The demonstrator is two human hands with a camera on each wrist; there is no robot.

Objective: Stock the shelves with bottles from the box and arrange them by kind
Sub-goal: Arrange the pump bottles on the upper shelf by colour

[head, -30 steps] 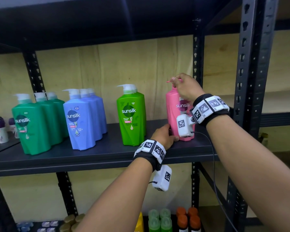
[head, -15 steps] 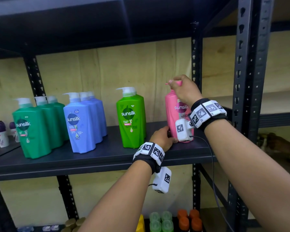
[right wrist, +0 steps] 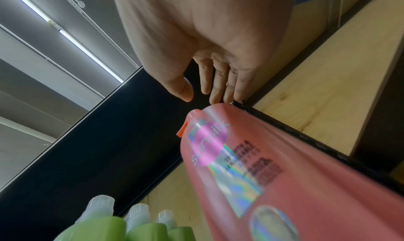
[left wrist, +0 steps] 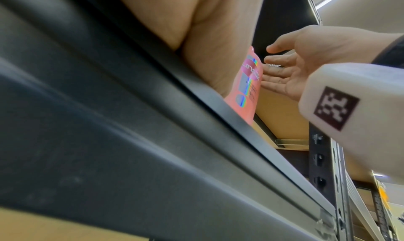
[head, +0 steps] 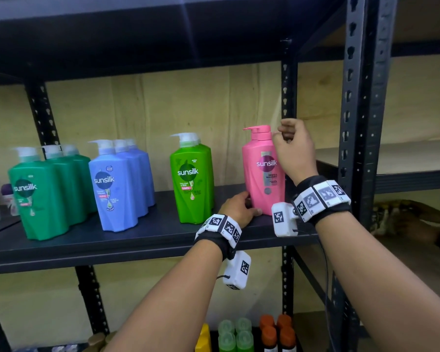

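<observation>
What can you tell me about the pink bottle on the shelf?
The pink bottle is glossy plastic with a pink pump top and a "sunsilk" label with a shiny silver patch. It stands upright at the right end of the dark shelf, with another pink pump showing right behind it. The left hand touches its base. The right hand is beside its top, fingers loose, not holding it.

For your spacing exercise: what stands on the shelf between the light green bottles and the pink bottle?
Nothing: bare dark shelf separates the light green bottles from the pink bottle, seen in the head view.
</observation>
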